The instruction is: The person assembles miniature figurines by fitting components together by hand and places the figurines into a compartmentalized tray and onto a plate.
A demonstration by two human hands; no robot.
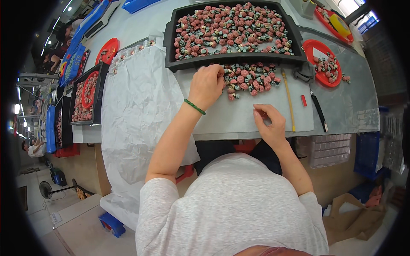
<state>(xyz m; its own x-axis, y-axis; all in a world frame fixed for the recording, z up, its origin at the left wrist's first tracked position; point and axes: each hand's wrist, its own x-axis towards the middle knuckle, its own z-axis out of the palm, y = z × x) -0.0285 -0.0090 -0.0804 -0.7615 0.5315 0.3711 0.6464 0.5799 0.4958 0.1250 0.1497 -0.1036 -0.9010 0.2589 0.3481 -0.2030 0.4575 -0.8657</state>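
Observation:
Small pink, bumpy, berry-like figurines with grey-green parts lie in a loose pile (pixel 252 79) on the white table sheet. Behind them a large black tray (pixel 230 59) holds many more of the same. My left hand (pixel 207 85), with a green beaded bracelet (pixel 194 107) on the wrist, is at the pile's left side by the tray's front wall. Its fingers are curled together, and whatever they grip is hidden. My right hand (pixel 272 124) hovers in front of the pile, thumb and forefinger bent with a small gap between the tips. Nothing shows in it.
Right of the pile lie a yellow stick (pixel 288 100), a small red block (pixel 303 100) and a black pen-like tool (pixel 318 111). A red plate (pixel 316 45) of figurines stands beyond. Crumpled white sheeting (pixel 139 98) hangs over the table's left edge, near a black tray (pixel 100 96).

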